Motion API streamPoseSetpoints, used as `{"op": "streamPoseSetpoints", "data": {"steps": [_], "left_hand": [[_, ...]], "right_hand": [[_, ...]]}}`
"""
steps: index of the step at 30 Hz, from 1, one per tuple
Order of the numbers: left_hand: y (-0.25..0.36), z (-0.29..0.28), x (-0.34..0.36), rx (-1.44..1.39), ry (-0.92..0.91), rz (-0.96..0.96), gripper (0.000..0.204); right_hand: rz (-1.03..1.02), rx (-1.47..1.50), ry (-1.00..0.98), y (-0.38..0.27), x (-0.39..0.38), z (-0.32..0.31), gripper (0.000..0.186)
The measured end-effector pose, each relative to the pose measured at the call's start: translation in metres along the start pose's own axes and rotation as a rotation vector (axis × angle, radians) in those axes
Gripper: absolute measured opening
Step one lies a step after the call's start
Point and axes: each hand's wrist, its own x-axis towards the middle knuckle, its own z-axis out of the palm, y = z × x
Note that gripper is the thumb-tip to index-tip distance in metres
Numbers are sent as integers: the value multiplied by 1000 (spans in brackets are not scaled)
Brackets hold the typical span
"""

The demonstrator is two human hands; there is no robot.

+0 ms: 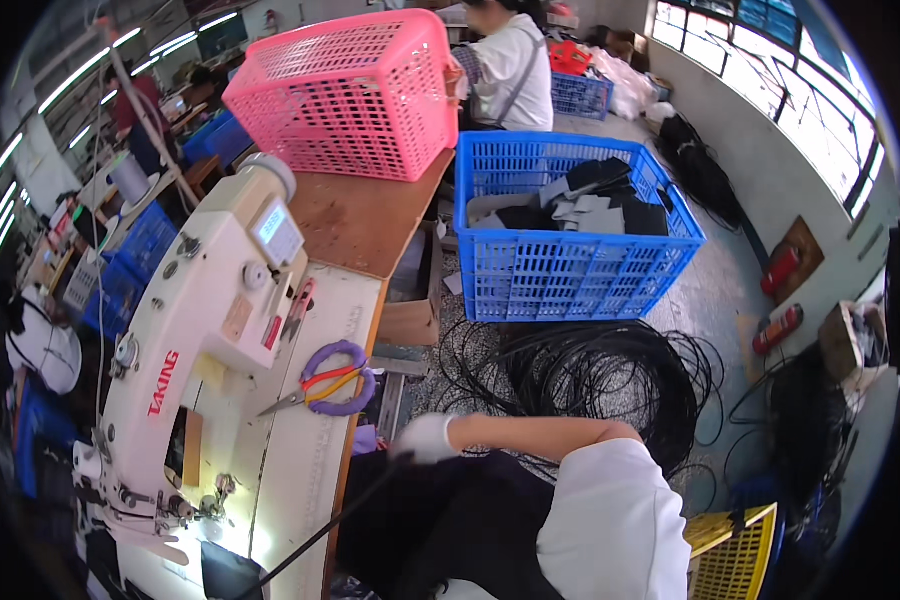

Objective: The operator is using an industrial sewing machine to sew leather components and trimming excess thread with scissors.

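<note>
Pictured at a workshop bench: a glossy cream-white sewing machine (185,315), rounded at the corners and lit at the needle, with bold red capitals down the arm. Set behind it on a brown wooden board (345,220), a pink plastic basket (340,95) with slotted walls. Alongside, a blue lattice-sided crate (570,275) of hard plastic, heaped with flat grey and black pieces (590,205). Looped below on the speckled floor, a tangled coil (610,385) of thin black line. Stretched slantwise across the bench edge, a slim black cord (315,540), apparently gripped at the upper end by the white-gloved right hand (428,440), slightly blurred; at the lower end, close to a dark flat piece (230,572) by the needle. Left hand: out of view, impossible to tell. Lying on the bench, pointed metal scissors (320,386) with purple-wrapped loops. Smaller still, a glowing display (273,226) and a red label (273,332) on the machine.
</note>
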Motion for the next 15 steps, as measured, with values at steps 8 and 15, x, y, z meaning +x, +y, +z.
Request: {"op": "streamPoseSetpoints", "data": {"steps": [8,15], "left_hand": [[-94,-233,-166,-1333,-66,162,9],[-139,-296,-150,-1283,-75,325,10]], "right_hand": [[911,-402,404,99,-133,-70,18],[1334,-530,828,185,-286,-65,23]]}}
